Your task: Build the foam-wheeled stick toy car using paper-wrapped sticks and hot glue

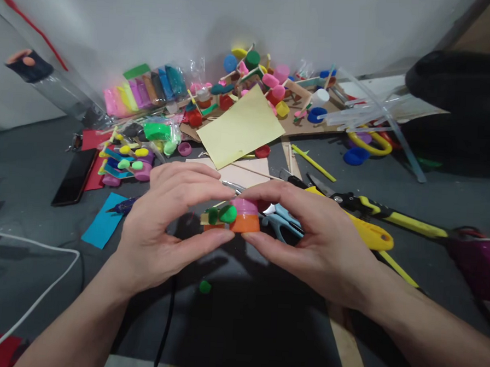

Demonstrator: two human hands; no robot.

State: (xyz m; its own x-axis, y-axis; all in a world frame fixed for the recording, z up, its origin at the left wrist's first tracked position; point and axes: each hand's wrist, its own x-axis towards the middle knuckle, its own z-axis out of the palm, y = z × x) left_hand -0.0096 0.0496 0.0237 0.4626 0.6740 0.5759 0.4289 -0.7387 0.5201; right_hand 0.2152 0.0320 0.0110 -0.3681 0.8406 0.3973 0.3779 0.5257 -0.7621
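Note:
Both my hands meet over the dark mat, pinching one small craft piece [232, 215] between them. The piece is an orange bottle cap with a pink cap on top, joined to a short wooden stick carrying green clay blobs. My left hand [164, 223] grips the stick end with thumb below and fingers above. My right hand [312, 236] closes on the orange and pink caps from the right. A green clay ball [204, 286] lies on the mat just below the hands.
Yellow-handled scissors [366, 228], a yellow paper sheet [239, 127], a finished stick-and-cap model [126, 163], a black phone [75, 175], packets of coloured clay [145, 90], a pile of bottle caps [270, 86] and clear glue sticks [367, 110] surround the mat. A white cable [29, 303] runs at left.

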